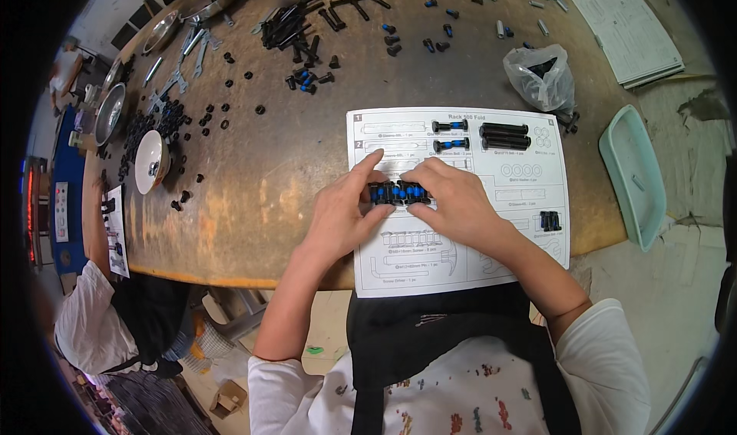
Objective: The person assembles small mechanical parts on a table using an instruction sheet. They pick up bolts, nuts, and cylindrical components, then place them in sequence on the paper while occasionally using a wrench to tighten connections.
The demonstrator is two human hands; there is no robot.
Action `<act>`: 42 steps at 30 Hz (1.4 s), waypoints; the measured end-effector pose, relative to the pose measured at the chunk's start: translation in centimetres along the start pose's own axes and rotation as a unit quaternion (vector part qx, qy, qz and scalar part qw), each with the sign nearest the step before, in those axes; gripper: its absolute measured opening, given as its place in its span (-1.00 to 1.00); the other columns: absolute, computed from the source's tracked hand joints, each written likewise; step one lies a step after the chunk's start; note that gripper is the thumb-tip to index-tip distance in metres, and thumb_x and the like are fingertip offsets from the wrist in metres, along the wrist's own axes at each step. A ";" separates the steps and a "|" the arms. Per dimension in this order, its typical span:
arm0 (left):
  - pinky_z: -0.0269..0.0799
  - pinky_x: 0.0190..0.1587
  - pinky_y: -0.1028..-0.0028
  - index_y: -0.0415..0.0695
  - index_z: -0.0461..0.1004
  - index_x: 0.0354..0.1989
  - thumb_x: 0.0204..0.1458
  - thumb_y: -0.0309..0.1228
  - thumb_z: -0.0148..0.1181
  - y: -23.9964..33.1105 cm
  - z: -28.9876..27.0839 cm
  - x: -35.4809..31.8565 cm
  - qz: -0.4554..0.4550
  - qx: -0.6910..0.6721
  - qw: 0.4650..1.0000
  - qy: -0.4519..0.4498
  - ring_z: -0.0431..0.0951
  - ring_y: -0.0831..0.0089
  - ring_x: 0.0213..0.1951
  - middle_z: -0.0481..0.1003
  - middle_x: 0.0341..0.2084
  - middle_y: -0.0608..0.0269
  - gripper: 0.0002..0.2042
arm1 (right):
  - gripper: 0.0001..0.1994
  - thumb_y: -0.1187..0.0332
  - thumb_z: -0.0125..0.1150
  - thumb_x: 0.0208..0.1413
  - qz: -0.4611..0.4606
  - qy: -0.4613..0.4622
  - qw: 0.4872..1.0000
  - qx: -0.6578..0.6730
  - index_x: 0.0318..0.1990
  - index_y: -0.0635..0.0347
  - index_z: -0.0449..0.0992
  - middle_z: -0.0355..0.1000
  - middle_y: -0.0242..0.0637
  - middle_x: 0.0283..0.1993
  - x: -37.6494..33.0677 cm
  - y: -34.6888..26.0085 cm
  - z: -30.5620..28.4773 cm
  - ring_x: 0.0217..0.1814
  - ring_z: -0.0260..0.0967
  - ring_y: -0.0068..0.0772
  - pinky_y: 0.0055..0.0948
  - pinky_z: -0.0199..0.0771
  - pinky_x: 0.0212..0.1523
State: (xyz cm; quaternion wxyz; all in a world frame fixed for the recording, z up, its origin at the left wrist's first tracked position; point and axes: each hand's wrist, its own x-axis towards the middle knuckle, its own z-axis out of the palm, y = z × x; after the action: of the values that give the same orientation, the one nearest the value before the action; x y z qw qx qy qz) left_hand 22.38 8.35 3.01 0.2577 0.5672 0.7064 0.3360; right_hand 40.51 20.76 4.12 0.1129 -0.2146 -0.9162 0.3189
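Observation:
Between my two hands lies a tight row of short black bolts (pixel 401 192) with blue thread patches, on a printed parts sheet (pixel 461 270). My left hand (pixel 343 207) closes on the row's left end with thumb and fingers. At its right end my right hand (pixel 454 203) pinches the row the same way. Two longer blue-patched bolts (pixel 451 126) rest on the sheet above my hands. Beside them are long black bolts (pixel 504 136). A small group of short bolts (pixel 550 221) lies at the sheet's right side.
Loose bolts (pixel 307 80), long black bolts (pixel 288 28), black nuts (pixel 165 116) and wrenches (pixel 201 55) are spread over the table. A white bowl (pixel 153 163) stands left, a plastic bag (pixel 541 78) and pale green tray (pixel 633 178) right. A co-worker (pixel 107 320) sits left.

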 end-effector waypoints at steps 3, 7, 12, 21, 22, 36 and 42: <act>0.50 -0.23 0.37 -0.02 0.18 0.38 -0.14 -0.42 0.44 0.2 0.0 0.0 0.005 0.022 1.000 0.001 0.52 0.35 -0.33 0.59 -0.14 0.25 -0.18 | -0.70 0.35 0.34 -0.03 0.000 0.009 1.000 -0.007 -0.11 0.18 0.51 0.41 -0.25 -0.19 0.0 -0.2 0.1 -0.22 0.49 -0.21 -0.25 0.50 -0.26; 0.52 -0.22 0.36 0.00 0.18 0.38 -0.14 -0.38 0.45 0.0 0.4 0.0 0.008 0.027 1.000 0.010 0.54 0.36 -0.33 0.58 -0.15 0.28 -0.17 | -0.70 0.32 0.35 -0.04 -0.002 0.012 1.000 -0.024 -0.13 0.18 0.51 0.40 -0.26 -0.20 0.2 -0.1 0.4 -0.23 0.49 -0.22 -0.26 0.49 -0.30; 0.49 -0.20 0.40 -0.07 0.20 0.38 -0.21 -0.45 0.48 0.2 0.8 -0.2 -0.003 0.016 1.000 0.022 0.49 0.39 -0.34 0.60 -0.14 0.24 -0.13 | -0.69 0.30 0.37 -0.04 -0.004 0.016 1.000 -0.022 -0.14 0.19 0.50 0.41 -0.27 -0.21 0.1 0.0 0.4 -0.23 0.48 -0.22 -0.27 0.49 -0.29; 0.46 -0.21 0.46 -0.07 0.17 0.40 -0.16 -0.48 0.47 -0.5 0.4 -1.4 -0.029 -0.033 0.999 0.027 0.45 0.46 -0.33 0.58 -0.08 0.21 -0.14 | -0.67 0.33 0.36 -0.02 -0.022 0.028 0.999 0.016 -0.09 0.20 0.49 0.39 -0.23 -0.16 -0.6 -0.1 0.6 -0.17 0.47 -0.17 -0.24 0.50 -0.19; 0.45 -0.21 0.47 -0.06 0.17 0.40 -0.15 -0.49 0.46 -0.6 0.5 -1.0 -0.019 -0.015 0.999 0.022 0.44 0.47 -0.33 0.57 -0.07 0.21 -0.14 | -0.67 0.33 0.36 -0.02 -0.015 0.027 0.999 0.014 -0.08 0.19 0.48 0.39 -0.23 -0.15 -0.6 -0.1 0.8 -0.15 0.47 -0.16 -0.24 0.50 -0.18; 0.35 -0.13 0.61 -0.26 0.34 0.21 0.30 -0.43 0.02 -7.0 1.7 -5.2 -0.098 -0.284 0.912 0.278 0.44 0.57 -0.18 0.45 -0.02 0.16 -0.66 | -0.67 0.35 0.21 0.09 0.253 0.394 0.872 -0.143 0.03 0.19 0.51 0.52 -0.12 -0.09 -14.9 14.0 -17.8 -0.13 0.52 -0.11 -0.24 0.52 -0.05; 0.54 -0.14 0.46 -0.34 0.44 0.04 0.30 -0.41 0.05 -9.0 1.7 -5.0 -0.119 -0.246 0.933 0.235 0.57 0.42 -0.16 0.56 -0.21 0.09 -0.74 | -0.54 0.47 0.05 0.07 0.532 0.124 0.779 -0.308 0.19 0.06 0.43 0.44 -0.09 0.18 -27.3 30.4 -26.0 0.21 0.39 -0.02 -0.11 0.39 0.16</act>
State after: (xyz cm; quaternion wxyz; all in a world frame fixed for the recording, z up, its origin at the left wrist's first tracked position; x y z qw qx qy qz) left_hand 19.15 2.61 -5.10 0.2539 0.3030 0.7043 0.5897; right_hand 83.33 43.42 2.98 -0.0343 -0.7290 -0.6837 -0.0003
